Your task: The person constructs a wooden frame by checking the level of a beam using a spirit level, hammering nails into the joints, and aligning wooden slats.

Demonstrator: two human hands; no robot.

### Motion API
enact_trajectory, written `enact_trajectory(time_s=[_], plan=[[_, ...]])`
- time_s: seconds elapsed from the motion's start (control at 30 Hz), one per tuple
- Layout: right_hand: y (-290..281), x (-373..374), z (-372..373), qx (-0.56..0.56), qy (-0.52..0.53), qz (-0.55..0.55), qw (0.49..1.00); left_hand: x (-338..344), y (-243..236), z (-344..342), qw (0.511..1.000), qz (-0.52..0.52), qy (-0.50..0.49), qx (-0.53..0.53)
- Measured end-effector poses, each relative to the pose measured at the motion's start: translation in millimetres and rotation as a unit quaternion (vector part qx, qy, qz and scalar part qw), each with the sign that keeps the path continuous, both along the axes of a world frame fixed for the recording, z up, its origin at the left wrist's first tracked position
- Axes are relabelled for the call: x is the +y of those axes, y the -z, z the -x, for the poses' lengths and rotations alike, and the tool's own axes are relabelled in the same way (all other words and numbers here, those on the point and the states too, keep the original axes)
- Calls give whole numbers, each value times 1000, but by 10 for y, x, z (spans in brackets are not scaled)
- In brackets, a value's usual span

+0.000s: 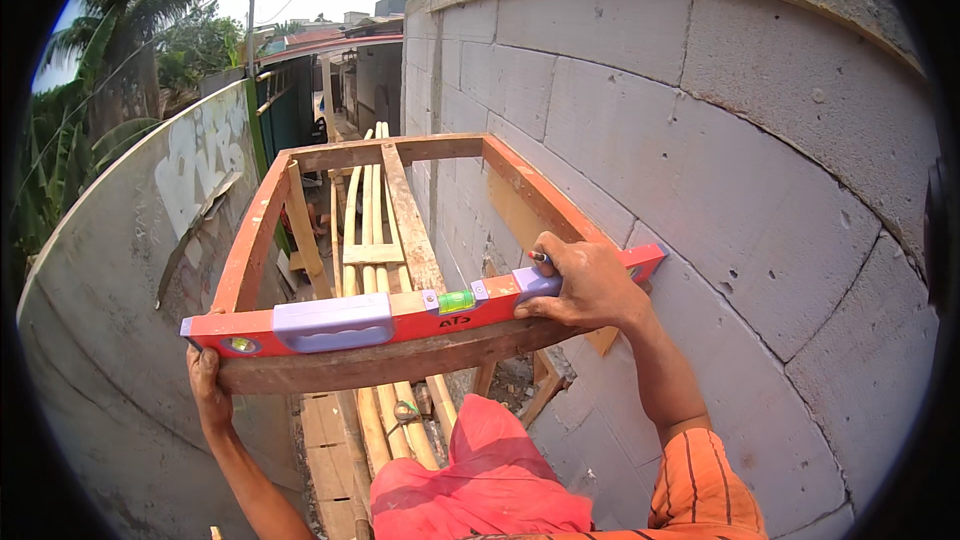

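Note:
A red spirit level (420, 316) with pale purple grips and end caps lies along the near beam of a reddish-brown wooden frame (400, 360). My right hand (590, 285) closes round the level's right grip. A slim pen-like stick (540, 257) pokes out between its fingers. At the near left corner, my left hand (205, 380) holds the frame's beam just below the level's end, its fingers partly hidden. A small dark stick (192, 343) shows beside that hand. The green vial (456, 301) sits near the level's middle.
Grey block wall (740, 130) rises close on the right, and a curved, stained panel (110, 230) stands on the left. Bamboo poles (375, 220) run lengthwise beneath the frame. Wooden planks (330, 460) lie below at left. A lamp post (252, 20) stands farther off.

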State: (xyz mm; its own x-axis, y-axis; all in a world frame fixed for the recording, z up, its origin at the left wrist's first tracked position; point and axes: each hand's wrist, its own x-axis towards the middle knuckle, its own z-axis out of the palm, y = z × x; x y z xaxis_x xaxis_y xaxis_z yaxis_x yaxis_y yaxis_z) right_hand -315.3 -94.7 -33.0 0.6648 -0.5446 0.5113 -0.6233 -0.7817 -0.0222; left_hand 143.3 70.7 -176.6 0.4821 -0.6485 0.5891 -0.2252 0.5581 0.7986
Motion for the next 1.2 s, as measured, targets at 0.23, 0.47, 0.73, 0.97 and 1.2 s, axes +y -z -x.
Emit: enact_trajectory(time_s=[0.23,0.47,0.73,0.97,1.2], plan=[[-103,320,-75,-133,71,152,977,-126,-86,130,997,21,-29,-65],[12,797,315,-386,25,-14,922,-155,-71,150,999,19,-11,-31],[1488,970,1182,-590,-20,-288,754,-165,5,99,998,34,-24,-47],[2810,1528,1557,-491,38,-459,740,-187,14,219,995,91,44,4],[3209,1806,1171,-277,135,-597,741,-92,-41,184,998,62,2,15]])
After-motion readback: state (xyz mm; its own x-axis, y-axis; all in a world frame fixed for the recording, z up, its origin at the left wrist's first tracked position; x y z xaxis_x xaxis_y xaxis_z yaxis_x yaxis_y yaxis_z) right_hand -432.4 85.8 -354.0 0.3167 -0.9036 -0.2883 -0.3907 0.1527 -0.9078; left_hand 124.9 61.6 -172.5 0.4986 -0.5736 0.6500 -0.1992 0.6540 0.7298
